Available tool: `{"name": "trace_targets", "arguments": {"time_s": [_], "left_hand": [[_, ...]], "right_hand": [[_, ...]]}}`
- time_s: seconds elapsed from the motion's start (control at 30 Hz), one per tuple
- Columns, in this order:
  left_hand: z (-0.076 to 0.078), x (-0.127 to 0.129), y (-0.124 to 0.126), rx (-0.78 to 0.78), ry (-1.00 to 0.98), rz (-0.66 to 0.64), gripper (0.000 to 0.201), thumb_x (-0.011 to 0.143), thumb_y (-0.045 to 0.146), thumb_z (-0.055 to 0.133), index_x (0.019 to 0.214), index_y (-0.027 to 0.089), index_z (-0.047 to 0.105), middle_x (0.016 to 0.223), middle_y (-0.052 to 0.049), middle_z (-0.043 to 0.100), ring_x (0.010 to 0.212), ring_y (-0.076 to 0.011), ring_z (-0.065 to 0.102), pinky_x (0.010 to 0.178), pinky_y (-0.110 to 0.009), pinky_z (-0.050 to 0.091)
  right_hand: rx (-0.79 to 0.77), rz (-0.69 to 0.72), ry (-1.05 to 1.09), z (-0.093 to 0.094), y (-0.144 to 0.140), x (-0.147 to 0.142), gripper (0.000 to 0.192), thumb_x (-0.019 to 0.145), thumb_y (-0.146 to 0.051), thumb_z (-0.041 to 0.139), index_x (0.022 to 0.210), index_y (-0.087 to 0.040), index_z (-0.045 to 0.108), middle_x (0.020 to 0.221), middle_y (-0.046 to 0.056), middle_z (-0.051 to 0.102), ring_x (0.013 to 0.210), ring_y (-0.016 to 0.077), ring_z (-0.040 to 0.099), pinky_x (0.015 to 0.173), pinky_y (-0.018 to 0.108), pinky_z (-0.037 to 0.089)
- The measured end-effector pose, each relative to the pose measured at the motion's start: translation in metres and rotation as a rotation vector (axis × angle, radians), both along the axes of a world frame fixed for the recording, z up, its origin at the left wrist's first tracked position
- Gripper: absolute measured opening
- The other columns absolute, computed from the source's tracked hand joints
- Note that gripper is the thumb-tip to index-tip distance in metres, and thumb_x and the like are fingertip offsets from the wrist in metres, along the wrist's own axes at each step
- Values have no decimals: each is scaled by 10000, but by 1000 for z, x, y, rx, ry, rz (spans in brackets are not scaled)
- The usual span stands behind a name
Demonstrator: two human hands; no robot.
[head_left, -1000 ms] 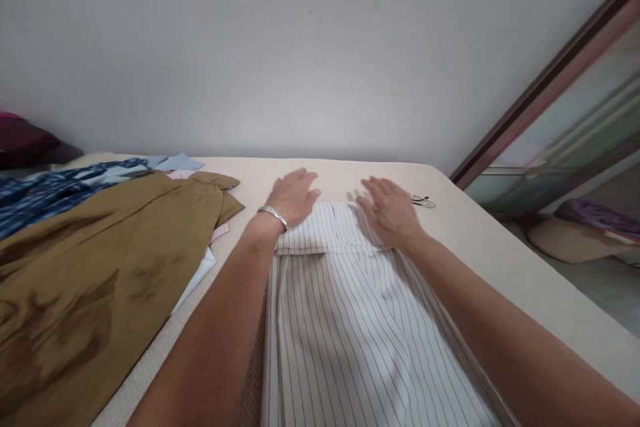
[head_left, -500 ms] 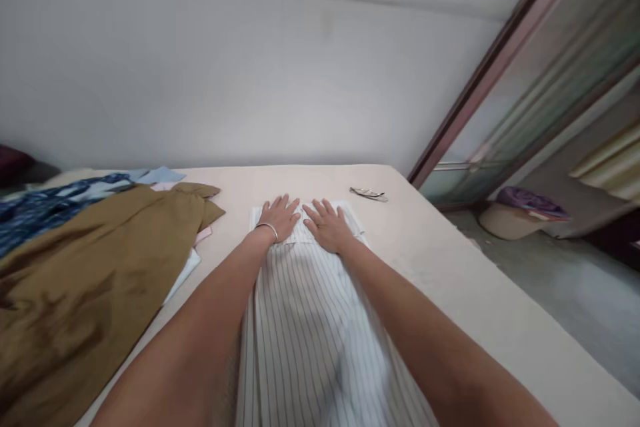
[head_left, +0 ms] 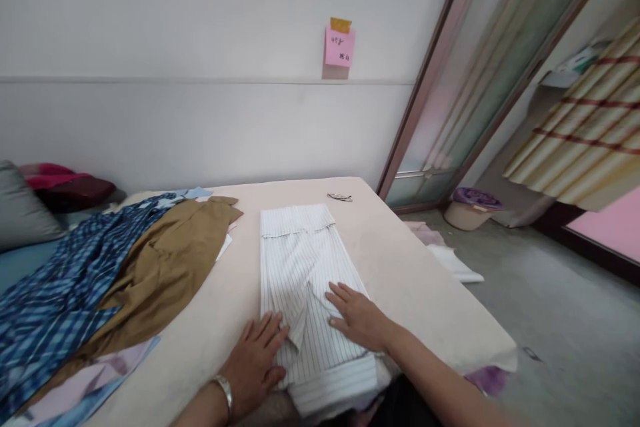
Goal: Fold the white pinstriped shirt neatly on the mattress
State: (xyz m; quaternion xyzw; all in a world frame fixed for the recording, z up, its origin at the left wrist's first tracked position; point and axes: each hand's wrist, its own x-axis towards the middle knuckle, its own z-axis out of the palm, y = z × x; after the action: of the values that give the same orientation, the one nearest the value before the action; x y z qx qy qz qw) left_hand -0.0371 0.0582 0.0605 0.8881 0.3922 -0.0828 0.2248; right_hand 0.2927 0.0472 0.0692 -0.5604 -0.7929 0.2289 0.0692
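A white striped shirt (head_left: 287, 267), folded into a long strip, lies on the cream-covered bed (head_left: 400, 280), with its far end turned over and its near end at the bed's front edge. My left hand (head_left: 255, 360), a silver bangle at the wrist, rests at the garment's lower left edge with fingers stretched out. On the right side of the cloth, my right hand (head_left: 357, 317) is open, fingers spread and palm down. Neither hand grasps the fabric. Some creases run through the middle of the shirt between the hands.
Left of the shirt lie a brown garment (head_left: 175, 260) and a blue plaid garment (head_left: 100, 267). Eyeglasses (head_left: 340, 197) lie near the far edge. A wall stands behind, with a pink note (head_left: 340, 47). A lined bin (head_left: 467, 210) stands on the floor at right.
Both hands have drawn back from the shirt's far end to its near part and moved apart. My view has lifted and pulled back, so more wall and room show.
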Motion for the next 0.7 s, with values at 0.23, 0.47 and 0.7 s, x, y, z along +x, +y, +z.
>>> {"name": "trace_targets", "arguments": {"time_s": [0.23, 0.47, 0.7], "left_hand": [[-8, 1, -60, 119, -5, 38, 668, 892, 361, 525, 1537, 261, 381, 1663, -52, 205, 1544, -298, 147, 1240, -572, 151], [-14, 3, -77, 188, -63, 57, 585, 905, 291, 498, 1481, 210, 436, 1596, -99, 388, 1490, -263, 318, 1221, -545, 226], [-11, 4, -82, 322, -134, 140, 379, 923, 166, 404, 1252, 193, 589, 1442, -117, 563, 1355, -230, 491, 1177, -491, 311]], "right_hand": [[14, -104, 48, 21, -87, -18, 434, 990, -466, 456, 1293, -203, 621, 1399, 133, 591, 1270, 272, 556, 1060, 382, 419], [153, -175, -81, 7, -103, -19, 351, 932, -346, 541, 1235, -178, 603, 1399, 136, 566, 1270, 278, 502, 1002, 369, 401], [172, -345, -132, 16, -98, -10, 250, 1002, -301, 385, 1014, -188, 607, 1033, 85, 670, 995, 204, 611, 823, 288, 399]]}}
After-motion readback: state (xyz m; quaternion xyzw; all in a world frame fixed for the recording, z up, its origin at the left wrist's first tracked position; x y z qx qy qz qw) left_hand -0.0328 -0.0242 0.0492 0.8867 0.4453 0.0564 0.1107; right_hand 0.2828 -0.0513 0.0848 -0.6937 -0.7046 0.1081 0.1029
